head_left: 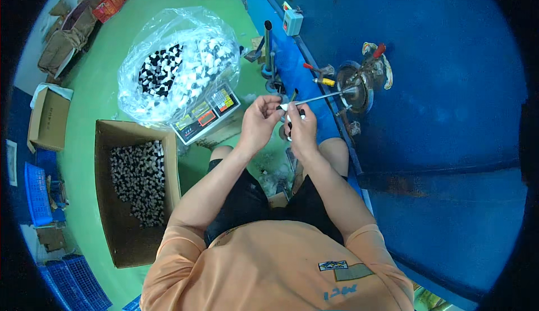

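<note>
Close together in front of me, both hands are at the end of a thin metal rod point(321, 97) that sticks out from a round metal fitting on the blue machine. My left hand point(260, 124) pinches a small black-and-white piece point(283, 107) at the rod's tip; whether the piece is on the rod I cannot tell. Curled fingers of my right hand point(304, 132) hold several more small black-and-white pieces point(289, 124), partly hidden by the hand. A clear plastic bag point(127, 80) of similar pieces rests on a scale point(197, 126) to the left.
A cardboard box point(104, 198) with many dark and pale pieces stands at my left. The blue machine point(443, 114) fills the right side; its round metal fitting point(368, 94) has red and yellow handles around it. A control box point(292, 23), blue crates point(38, 190) and another carton point(50, 117) stand farther off.
</note>
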Available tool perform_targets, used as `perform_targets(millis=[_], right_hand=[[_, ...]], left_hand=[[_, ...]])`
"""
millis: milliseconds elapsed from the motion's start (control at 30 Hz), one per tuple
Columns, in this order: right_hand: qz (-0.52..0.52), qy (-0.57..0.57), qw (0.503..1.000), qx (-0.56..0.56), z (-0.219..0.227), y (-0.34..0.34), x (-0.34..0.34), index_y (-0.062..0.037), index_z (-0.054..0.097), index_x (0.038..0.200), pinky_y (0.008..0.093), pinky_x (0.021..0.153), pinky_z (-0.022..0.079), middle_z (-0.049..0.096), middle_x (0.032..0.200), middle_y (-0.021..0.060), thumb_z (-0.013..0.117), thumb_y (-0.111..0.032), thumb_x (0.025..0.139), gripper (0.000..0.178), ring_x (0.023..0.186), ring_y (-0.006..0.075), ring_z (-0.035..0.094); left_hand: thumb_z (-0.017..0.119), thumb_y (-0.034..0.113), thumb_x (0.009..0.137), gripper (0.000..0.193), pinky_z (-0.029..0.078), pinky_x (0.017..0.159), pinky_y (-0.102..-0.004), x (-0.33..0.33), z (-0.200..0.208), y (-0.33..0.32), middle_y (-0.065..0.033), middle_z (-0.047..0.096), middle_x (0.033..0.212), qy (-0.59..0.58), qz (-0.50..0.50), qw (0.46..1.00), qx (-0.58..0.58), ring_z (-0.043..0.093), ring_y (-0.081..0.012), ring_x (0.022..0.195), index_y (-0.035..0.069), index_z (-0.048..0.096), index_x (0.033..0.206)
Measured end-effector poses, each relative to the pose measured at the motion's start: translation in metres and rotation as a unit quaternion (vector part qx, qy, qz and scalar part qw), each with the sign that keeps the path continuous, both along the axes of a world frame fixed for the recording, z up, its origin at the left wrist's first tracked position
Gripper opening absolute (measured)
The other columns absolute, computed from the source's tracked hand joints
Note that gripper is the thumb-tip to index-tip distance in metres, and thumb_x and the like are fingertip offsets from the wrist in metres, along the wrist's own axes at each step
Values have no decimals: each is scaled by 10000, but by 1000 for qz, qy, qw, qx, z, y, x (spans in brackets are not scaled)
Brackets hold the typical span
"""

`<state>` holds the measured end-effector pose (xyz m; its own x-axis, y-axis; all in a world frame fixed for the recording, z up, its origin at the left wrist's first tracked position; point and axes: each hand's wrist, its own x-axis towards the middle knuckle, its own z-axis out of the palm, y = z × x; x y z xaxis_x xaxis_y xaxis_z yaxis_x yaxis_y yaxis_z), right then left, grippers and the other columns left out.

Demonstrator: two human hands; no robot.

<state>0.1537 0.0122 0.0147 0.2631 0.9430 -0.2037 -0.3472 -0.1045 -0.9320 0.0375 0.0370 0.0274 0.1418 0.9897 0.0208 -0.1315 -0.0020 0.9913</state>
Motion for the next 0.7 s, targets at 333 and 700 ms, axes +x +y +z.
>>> perform_targets(millis=[333, 700], right_hand=[[1, -1, 1000, 3, 1, 0, -2, -59, 556, 961, 217, 449, 335, 515, 707, 5, 568, -238, 991, 182, 523, 62, 430], [78, 73, 994, 21, -7, -21, -5, -68, 553, 971, 224, 475, 341, 526, 728, 17, 463, -260, 1028, 220, 539, 78, 435]], left_hand=[[628, 22, 886, 94, 457, 599, -207, 4, -4, -8, -43, 618, 757, -32, 27, 996, -73, 546, -91, 642, -10, 630, 974], [605, 217, 936, 218, 463, 702, -253, -71, 33, -32, -41, 623, 855, -381, 384, 840, 38, 555, -112, 729, 45, 604, 1070]])
